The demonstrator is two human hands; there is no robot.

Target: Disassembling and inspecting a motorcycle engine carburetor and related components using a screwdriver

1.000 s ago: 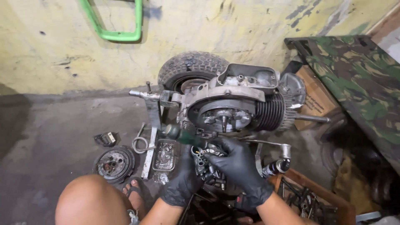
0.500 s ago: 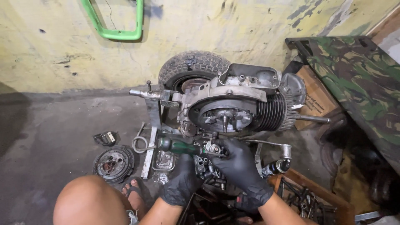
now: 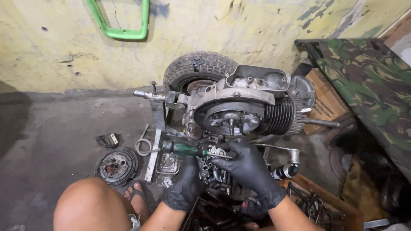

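Black-gloved hands x2 [image 3: 214, 179], screwdriver x1 [image 3: 186, 148]

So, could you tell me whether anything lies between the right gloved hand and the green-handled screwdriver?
Nothing visible does. The right hand in a black glove already rests on the shaft end of the green-and-black-handled screwdriver, just below the grey metal engine. The left gloved hand sits lower, beneath the handle.

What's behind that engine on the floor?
Behind the engine a knobbly tyre shows on its wheel, against a stained yellow wall. The engine covers the tyre's lower right part, so the rest of the wheel is hidden.
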